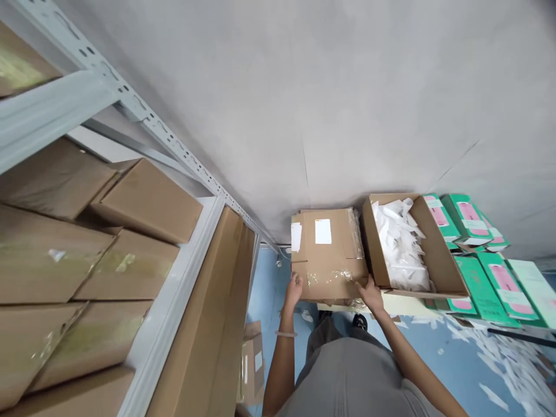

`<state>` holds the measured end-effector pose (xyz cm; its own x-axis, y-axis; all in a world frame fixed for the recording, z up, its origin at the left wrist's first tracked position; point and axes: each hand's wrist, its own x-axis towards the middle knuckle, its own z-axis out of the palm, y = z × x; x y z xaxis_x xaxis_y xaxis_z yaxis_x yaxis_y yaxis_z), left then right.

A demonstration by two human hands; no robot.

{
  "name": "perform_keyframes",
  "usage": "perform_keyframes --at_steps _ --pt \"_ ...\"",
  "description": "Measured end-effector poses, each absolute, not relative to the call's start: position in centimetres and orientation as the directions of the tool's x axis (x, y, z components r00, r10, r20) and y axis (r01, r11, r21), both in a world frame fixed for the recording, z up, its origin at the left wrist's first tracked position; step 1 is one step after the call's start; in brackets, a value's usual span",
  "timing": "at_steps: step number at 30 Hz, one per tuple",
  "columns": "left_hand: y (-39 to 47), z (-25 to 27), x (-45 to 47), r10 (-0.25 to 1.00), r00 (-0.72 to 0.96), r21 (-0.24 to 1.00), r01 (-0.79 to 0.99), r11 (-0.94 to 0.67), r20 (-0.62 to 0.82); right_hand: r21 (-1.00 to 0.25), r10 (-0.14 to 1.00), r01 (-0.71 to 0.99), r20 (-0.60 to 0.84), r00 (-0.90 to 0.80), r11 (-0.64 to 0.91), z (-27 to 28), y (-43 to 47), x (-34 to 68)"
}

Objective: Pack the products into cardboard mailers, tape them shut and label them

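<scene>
A flattened cardboard box (330,258) with white labels and strips of clear tape lies in front of me against the wall. At its near left corner, my left hand (294,289) is closed on the cardboard edge. The near right corner is gripped by my right hand (370,294), whose fingers rest partly on top. More cardboard layers show beneath and behind it. Right beside the right hand stands an open cardboard box (445,272) with crumpled white paper or film (399,243) inside.
Metal shelving (174,266) loaded with taped cartons (147,200) rises on the left, with long cardboard pieces (208,324) along it. Several green and pink boxes (506,284) are at the right. Paper scraps (508,359) litter the blue floor; a labelled carton (252,368) sits low left.
</scene>
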<state>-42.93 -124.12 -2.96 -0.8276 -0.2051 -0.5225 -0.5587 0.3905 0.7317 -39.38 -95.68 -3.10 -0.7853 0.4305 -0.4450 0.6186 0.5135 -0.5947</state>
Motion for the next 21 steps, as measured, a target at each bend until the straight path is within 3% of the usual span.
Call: perform_keyframes --at_steps 4,8,12,16,21 --pt "-123.8 -3.3 -44.1 -0.147 -0.871 0.759 -0.483 0.437 -0.469 -0.7 0.42 0.664 -0.537 -0.732 0.262 -2.3 -96.0 -39.2" --pt "-124.2 -3.3 -44.7 -0.148 -0.885 0.748 -0.453 0.485 -0.44 -0.727 0.291 0.684 -0.643 -0.709 0.058 -2.2 -97.2 -38.6" --pt "-125.4 -3.4 -44.6 -0.203 -0.878 0.724 -0.473 0.502 -0.433 -0.795 0.217 0.59 -0.606 -0.766 -0.137 -1.4 -98.1 -38.6" --pt "-126.7 -3.9 -45.1 -0.312 -0.841 0.74 -0.538 0.404 -0.441 -0.802 0.216 0.559 -0.596 -0.773 -0.212 0.3 -98.2 -39.1" --pt "-127.8 -4.1 -46.0 -0.335 -0.804 0.801 -0.568 0.188 -0.492 -0.853 0.287 0.485 -0.522 -0.803 -0.194 2.2 -98.2 -39.7"
